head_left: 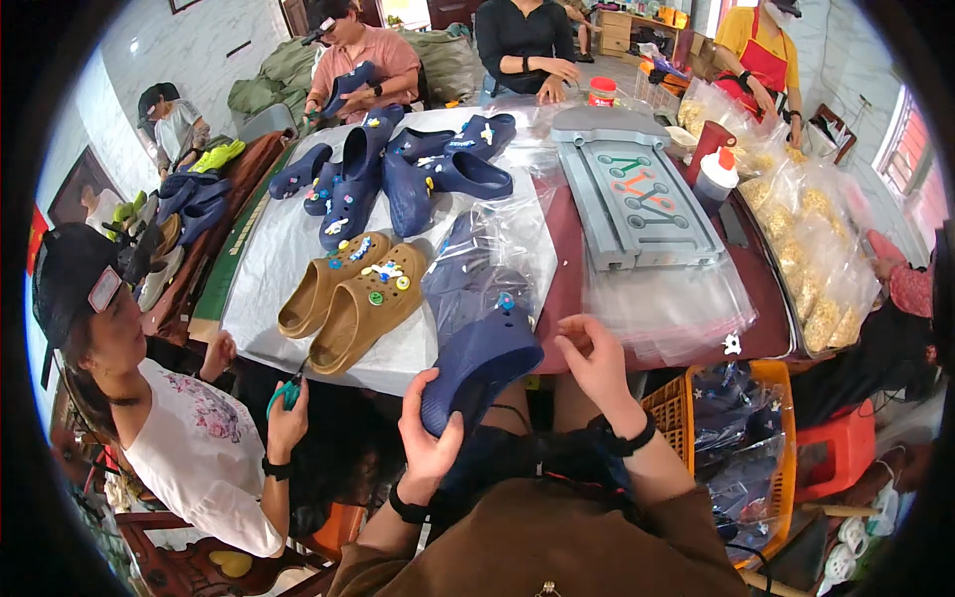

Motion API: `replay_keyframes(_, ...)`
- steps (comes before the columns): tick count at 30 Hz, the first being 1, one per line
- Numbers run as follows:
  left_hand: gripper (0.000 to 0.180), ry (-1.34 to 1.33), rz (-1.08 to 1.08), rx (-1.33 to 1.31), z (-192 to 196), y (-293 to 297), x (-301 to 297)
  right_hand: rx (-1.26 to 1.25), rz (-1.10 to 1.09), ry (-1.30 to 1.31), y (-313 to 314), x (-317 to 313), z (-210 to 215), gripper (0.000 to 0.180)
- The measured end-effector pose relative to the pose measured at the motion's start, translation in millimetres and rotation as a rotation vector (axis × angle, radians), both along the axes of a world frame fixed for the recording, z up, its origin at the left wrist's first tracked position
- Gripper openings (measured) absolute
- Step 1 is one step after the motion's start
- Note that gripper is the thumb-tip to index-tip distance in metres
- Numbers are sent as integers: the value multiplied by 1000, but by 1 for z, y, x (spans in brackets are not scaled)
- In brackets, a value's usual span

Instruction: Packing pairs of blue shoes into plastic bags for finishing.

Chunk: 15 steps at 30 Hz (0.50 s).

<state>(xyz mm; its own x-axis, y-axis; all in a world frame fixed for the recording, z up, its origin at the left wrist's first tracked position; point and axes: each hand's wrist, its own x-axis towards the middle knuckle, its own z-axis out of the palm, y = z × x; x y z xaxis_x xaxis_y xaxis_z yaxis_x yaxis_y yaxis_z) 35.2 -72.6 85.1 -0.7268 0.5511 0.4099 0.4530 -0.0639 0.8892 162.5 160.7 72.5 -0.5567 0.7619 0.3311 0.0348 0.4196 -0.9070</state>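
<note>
My left hand [430,428] grips the heel of a navy clog [482,368] at the table's near edge, its opening turned toward me. A small blue charm [505,301] sits on the clog's toe. My right hand [593,360] is raised just right of the clog, fingers curved and apart, with nothing visible in it. Behind the clog lies a clear plastic bag [497,254] with something navy under or inside it. A pair of tan clogs [370,303] with colourful charms rests to the left. Farther back, several navy clogs [406,194] are heaped together.
A grey plastic board [637,199] and flat clear bags [671,303] lie at right, near a glue-like bottle [714,184] and bags of beige pieces [796,239]. An orange basket [781,468] holds bagged clogs. A co-worker at left holds green-handled scissors [286,394]; others work across the table.
</note>
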Motion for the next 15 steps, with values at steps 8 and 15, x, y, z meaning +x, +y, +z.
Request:
replay_keyframes(8,53,-74,59,-32,20,-8,-3,130,21,-125,9,-42,-28,25)
replay_keyframes(15,50,125,167,-23,18,-15,-16,23,20,-62,14,-44,-49,11)
